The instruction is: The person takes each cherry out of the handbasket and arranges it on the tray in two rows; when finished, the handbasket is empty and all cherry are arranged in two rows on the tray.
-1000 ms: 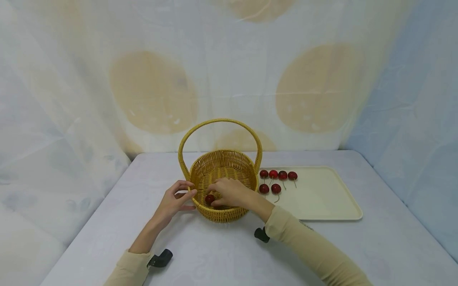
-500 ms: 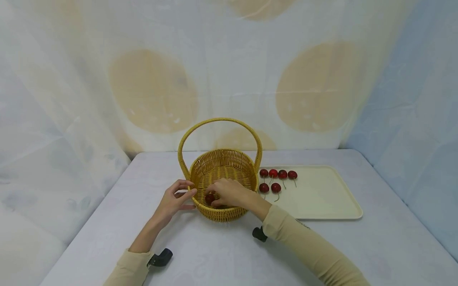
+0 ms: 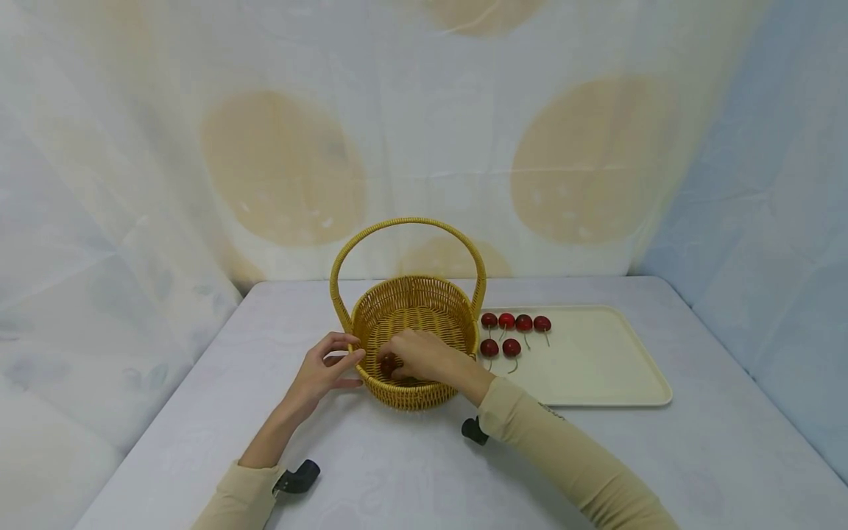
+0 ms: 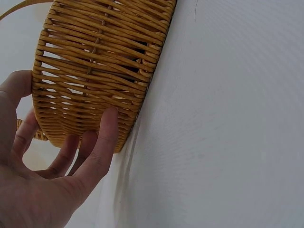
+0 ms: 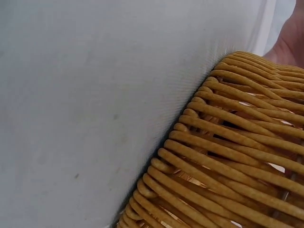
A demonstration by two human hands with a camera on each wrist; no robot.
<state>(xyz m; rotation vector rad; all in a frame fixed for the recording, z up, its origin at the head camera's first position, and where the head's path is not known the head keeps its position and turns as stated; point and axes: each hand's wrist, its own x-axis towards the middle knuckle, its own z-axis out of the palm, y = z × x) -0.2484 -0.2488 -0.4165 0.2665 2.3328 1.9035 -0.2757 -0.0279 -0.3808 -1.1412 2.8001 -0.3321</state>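
Note:
A yellow wicker basket (image 3: pixel 414 397) with a tall arched handle stands on the table. My left hand (image 3: pixel 322 374) holds the basket's left side; in the left wrist view its bent fingers (image 4: pixel 97 154) lie against the woven wall and the rim. Down inside the basket, near its front left, my right hand (image 3: pixel 420 355) pinches a dark red cherry (image 3: pixel 387 366), partly covered by the fingers. The right wrist view shows the basket's outer weave, and that hand is hidden there by the wall.
To the basket's right lies a cream tray (image 3: pixel 596 357), its left end behind the basket. Several red cherries (image 3: pixel 511 347) with stems rest in two rows at the tray's left. A patterned cloth hangs behind the white table (image 3: pixel 397 471).
My right forearm has shifted slightly left, and the fingers cover a bit more of the cherry. The left hand and the basket have stayed in place.

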